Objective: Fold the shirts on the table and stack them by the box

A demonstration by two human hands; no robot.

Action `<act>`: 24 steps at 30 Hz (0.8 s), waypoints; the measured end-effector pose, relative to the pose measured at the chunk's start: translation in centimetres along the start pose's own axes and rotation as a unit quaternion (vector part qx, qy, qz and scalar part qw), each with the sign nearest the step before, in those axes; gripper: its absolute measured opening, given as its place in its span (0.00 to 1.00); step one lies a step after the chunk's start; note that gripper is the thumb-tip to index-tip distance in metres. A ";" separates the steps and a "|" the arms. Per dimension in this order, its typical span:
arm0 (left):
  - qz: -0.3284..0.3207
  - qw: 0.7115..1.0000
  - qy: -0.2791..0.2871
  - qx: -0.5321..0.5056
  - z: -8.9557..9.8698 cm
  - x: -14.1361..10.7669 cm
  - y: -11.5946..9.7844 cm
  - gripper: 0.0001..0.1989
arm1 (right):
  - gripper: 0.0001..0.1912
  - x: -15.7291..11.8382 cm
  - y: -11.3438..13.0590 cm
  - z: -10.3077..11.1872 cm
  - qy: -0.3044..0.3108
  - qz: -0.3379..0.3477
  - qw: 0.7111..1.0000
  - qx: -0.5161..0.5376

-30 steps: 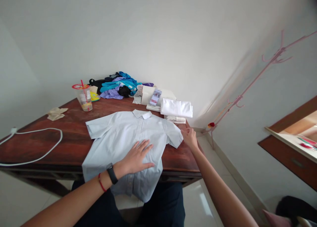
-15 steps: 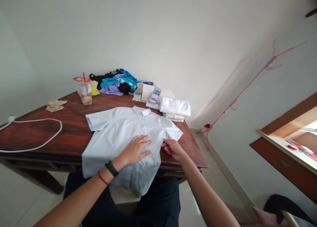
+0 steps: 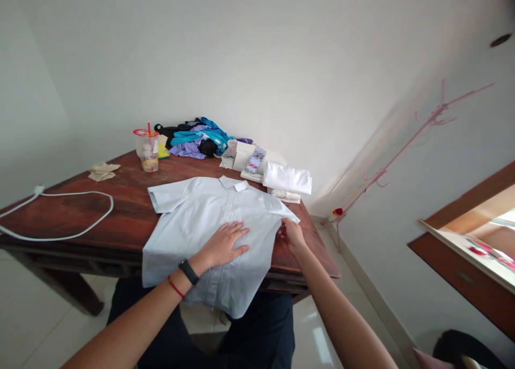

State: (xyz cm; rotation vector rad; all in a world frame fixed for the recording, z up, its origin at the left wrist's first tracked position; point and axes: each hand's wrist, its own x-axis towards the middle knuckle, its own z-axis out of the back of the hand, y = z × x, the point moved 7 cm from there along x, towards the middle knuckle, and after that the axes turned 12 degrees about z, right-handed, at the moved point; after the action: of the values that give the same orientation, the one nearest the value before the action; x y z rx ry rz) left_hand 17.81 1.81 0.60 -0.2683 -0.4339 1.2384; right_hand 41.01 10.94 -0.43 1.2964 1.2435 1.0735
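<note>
A pale short-sleeved shirt (image 3: 205, 213) lies spread, front up, on the dark wooden table (image 3: 76, 208), its collar toward the wall and its hem hanging over the near edge. My left hand (image 3: 226, 244) rests flat on the shirt's front with fingers stretched out; a black band and a red cord circle that wrist. At the shirt's right side, just below the sleeve, my right hand (image 3: 292, 234) pinches the fabric edge. Its fingertips are partly hidden.
Behind the shirt stand a plastic cup (image 3: 149, 152) with a red straw, a heap of clothes (image 3: 201, 138) and folded white cloth (image 3: 287, 178). A white cable (image 3: 108, 197) and a beige cloth (image 3: 103, 170) lie left. A pink coat rack (image 3: 402, 141) leans right.
My right hand has moved right and slightly up along the shirt's side, drawing the edge outward. My left hand stays flat on the front. The view has shifted slightly.
</note>
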 end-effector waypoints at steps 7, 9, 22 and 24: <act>-0.005 1.000 0.004 0.008 0.1 -0.1 -0.1 0.35 | 0.06 -0.8 -0.2 1.2 -0.016 -0.018 0.998 -0.056; -0.009 1.000 0.010 0.015 0.1 -0.2 -0.3 0.38 | 0.08 -1.8 -0.4 1.4 -0.014 -0.023 0.998 -0.062; 0.004 1.000 0.026 0.017 0.1 -0.2 -0.7 0.37 | 0.18 -6.8 0.9 0.8 0.138 0.166 0.847 -0.486; -0.001 1.000 0.021 -0.001 0.8 0.1 -0.7 0.32 | 0.14 -6.8 2.5 0.5 0.134 0.175 0.794 -0.567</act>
State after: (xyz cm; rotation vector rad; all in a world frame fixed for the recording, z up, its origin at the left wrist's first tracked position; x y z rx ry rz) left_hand 18.08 1.67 1.63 -0.2951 -0.3983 1.2283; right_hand 41.28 4.17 2.26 0.4075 0.3070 1.8971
